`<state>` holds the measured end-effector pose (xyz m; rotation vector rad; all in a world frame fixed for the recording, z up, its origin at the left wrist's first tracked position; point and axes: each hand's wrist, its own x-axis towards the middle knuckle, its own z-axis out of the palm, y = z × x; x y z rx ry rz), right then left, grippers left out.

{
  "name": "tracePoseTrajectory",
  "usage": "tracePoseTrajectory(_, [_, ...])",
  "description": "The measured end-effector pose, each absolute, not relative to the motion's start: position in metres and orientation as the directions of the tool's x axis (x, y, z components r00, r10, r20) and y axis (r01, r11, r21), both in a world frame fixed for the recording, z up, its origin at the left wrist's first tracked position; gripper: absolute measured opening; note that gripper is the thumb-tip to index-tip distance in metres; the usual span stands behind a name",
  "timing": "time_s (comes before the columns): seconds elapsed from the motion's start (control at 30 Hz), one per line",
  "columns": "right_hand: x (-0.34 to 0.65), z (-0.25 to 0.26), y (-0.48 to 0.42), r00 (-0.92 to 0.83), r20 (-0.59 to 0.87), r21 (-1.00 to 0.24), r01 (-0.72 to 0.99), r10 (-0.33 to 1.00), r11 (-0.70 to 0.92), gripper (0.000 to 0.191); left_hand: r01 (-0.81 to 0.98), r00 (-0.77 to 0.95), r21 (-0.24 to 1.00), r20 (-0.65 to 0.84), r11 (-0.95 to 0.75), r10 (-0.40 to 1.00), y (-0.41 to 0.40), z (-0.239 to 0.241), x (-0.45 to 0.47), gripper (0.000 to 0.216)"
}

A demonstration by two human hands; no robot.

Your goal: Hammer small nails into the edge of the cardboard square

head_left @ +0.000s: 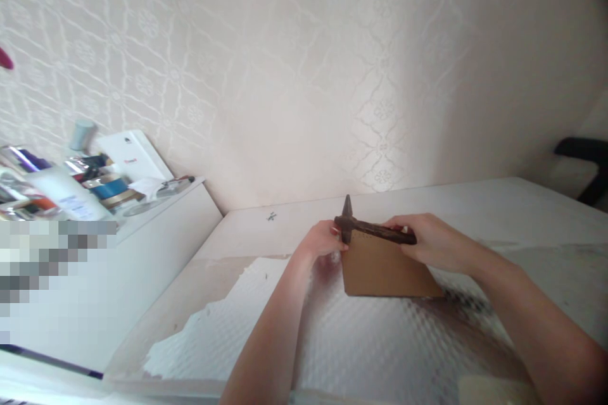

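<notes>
My right hand is wrapped round the dark, worn handle of a hammer. The hammer's head is over the far left corner of a flat brown board, which has a row of small dots along its far edge. At that same corner is my left hand, its fingers closed beside the hammer head. What they pinch is hidden behind the head. A small heap of thin grey pieces, perhaps nails, lies on the table to the left, apart from both hands.
A worn white tabletop with peeling patches lies under the board. At the left a white cabinet carries bottles, a blue roll of tape and a white box. Patterned wallpaper rises behind. A black chair armrest shows at far right.
</notes>
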<state>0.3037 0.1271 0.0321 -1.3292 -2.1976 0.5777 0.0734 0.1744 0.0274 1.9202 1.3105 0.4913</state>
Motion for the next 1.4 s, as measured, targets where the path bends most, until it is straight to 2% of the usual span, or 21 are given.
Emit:
tracePoseTrajectory(0.2, [0.302,0.034,0.128,-0.375,0.242,-0.638,0.633,0.895,0.439,0.043,0.673,0.323,0.727,-0.121,-0.138,0.939,0.178,0.020,0.072,0.032])
tracePoseTrajectory(0.33, [0.308,0.034,0.133,-0.242,0.341,-0.605,0.683,0.908,0.409,0.037,0.717,0.245,0.690,-0.122,-0.095,0.962,0.178,0.017,0.072,0.039])
tracePoseTrajectory(0.43, [0.316,0.031,0.138,-0.065,0.356,-0.556,0.787,0.932,0.267,0.044,0.727,0.261,0.678,-0.129,-0.107,0.957,0.179,0.017,0.071,0.040])
tracePoseTrajectory(0.57, [0.327,0.022,0.147,0.106,0.242,-0.468,0.884,0.965,0.020,0.054,0.740,0.263,0.664,-0.138,-0.108,0.955,0.180,0.018,0.071,0.043])
tracePoseTrajectory(0.67, [0.334,0.015,0.151,0.225,0.214,-0.411,0.903,0.951,-0.121,0.056,0.745,0.256,0.658,-0.131,-0.109,0.958,0.181,0.016,0.071,0.041])
tracePoseTrajectory(0.87, [0.343,0.005,0.154,0.311,0.202,-0.333,0.913,0.929,-0.233,0.052,0.757,0.272,0.638,-0.109,-0.142,0.956,0.181,0.015,0.071,0.038])
tracePoseTrajectory(1.1, [0.346,-0.006,0.156,0.251,0.237,-0.251,0.949,0.939,-0.190,0.044,0.750,0.230,0.647,-0.065,-0.134,0.971,0.183,0.018,0.071,0.035])
tracePoseTrajectory(1.2, [0.343,-0.006,0.154,0.233,0.243,-0.215,0.960,0.942,-0.182,0.043,0.721,0.113,0.688,-0.006,-0.078,0.994,0.195,0.015,0.066,0.030])
tracePoseTrajectory(1.27, [0.336,-0.004,0.153,0.219,0.305,-0.187,0.968,0.927,-0.167,0.043,0.736,0.005,0.676,0.041,-0.031,0.999,0.206,0.014,0.056,0.028])
tracePoseTrajectory(1.33, [0.325,-0.002,0.151,0.163,0.387,-0.188,0.977,0.907,-0.095,0.044,0.776,-0.098,0.631,0.095,0.016,0.991,0.218,0.016,0.040,0.027])
tracePoseTrajectory(1.4, [0.310,-0.002,0.151,0.039,0.443,-0.214,0.975,0.896,0.063,0.043,0.814,-0.180,0.577,0.142,0.066,0.973,0.228,0.020,0.018,0.026])
